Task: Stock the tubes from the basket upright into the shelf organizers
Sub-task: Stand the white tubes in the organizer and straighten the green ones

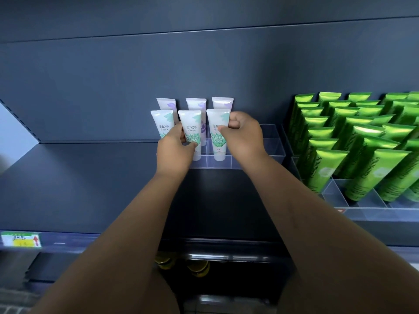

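Grey shelf board (68, 177) lies nearest, and both forearms reach over it to the front row of white tubes. The left hand (175, 146) curls round the lower part of the middle tube (190, 125), thumb across its front. The right hand (243, 137) pinches the right tube (217, 143), thumb on the printed face and fingers (234, 121) curled behind it. Both tubes stand cap-down, and their caps seem to be already inside the clear organizer (272, 148) just below the fingertips. A third front tube (159, 123) stands just left of the left fingers, leaning slightly outward.

The step looks like seating and squaring this row. It would go best by pressing each tube straight down until the cap meets the compartment floor. The labels should be turned to face forward, and each hand should let go only once its tube stands by itself. A sideways nudge could tip the neighbours.

Behind the fingers, three more tubes (196, 104) stand against the back panel (113, 87). Empty compartments lie just right of the right hand. Beyond them, rows of green tubes (353, 143) fill other organizers. The basket is out of view.
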